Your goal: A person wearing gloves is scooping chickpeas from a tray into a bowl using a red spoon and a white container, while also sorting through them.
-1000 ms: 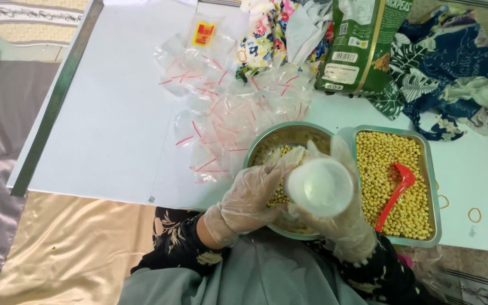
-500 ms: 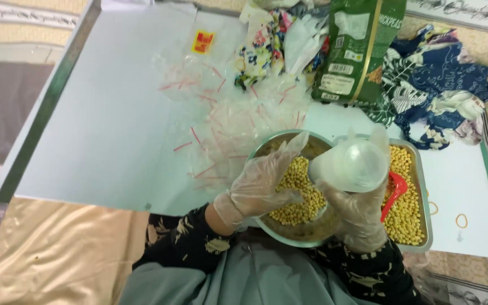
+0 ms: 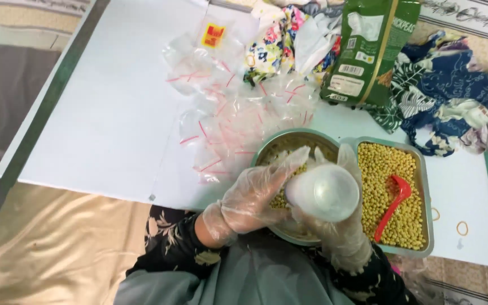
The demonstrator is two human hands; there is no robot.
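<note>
White board (image 3: 103, 113) is covering most of the low surface I am looking down on, with patterned cloth and a beige mat showing around its edges. I am holding a small clear bag (image 3: 324, 191) with my right hand (image 3: 340, 237), gloved fingers clamped around its lower part, over the near edge of a round metal bowl (image 3: 280, 142) that is holding yellow chickpeas. The bag is looking full and rounded, and what is inside it I cannot tell. My left hand (image 3: 252, 197), also gloved, is reaching in from the left, fingers together and stretched out, their tips touching the bag's left side above the bowl. Just right of the bowl, a rectangular metal tray (image 3: 425, 169) is lying filled with chickpeas (image 3: 388, 169), a red scoop (image 3: 393, 204) resting in them. Far from me, a heap of empty clear bags with red strips (image 3: 227, 113) is spreading across the board, and a green packet (image 3: 371, 51) is leaning at the far right. Two rubber bands (image 3: 462, 228) are lying right of the tray.
</note>
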